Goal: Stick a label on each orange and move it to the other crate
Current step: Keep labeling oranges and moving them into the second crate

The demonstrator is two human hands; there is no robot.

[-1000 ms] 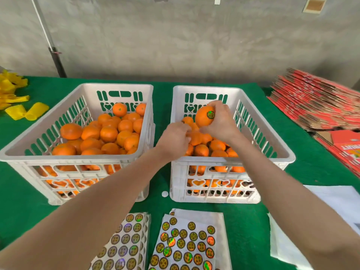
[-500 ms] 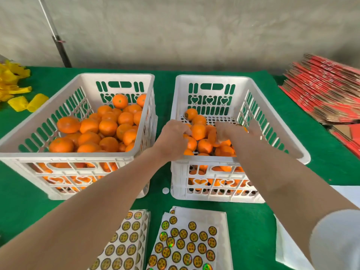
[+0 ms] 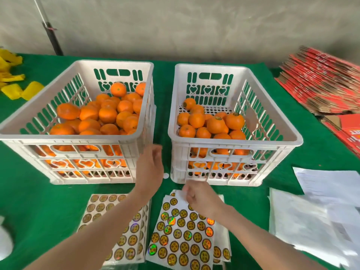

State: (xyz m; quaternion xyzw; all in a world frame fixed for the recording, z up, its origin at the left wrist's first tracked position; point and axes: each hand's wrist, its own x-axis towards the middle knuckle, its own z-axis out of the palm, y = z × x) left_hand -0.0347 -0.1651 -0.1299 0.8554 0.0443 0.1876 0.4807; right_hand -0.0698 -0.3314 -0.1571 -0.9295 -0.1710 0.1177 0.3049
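The left hand point(image 3: 151, 170) hangs loose, fingers empty. The sticker sheet point(image 3: 181, 236) lies under the right hand's point(image 3: 198, 199) bent fingers; too blurry to tell if they hold anything.

bright, soft, even light, seemingly from above: the oranges point(image 3: 108, 114) are lit on top, and shadows are faint, a thin dark band under the crates point(image 3: 74, 137). the stickers point(image 3: 181, 230) throw small rainbow glints. left hand point(image 3: 151, 168) and right hand point(image 3: 196, 197) are smeared by motion. papers point(image 3: 311, 221) and cartons point(image 3: 321, 84) at the right edge blur too. the wide lens bows the crate rims and leans the pole point(image 3: 51, 36).
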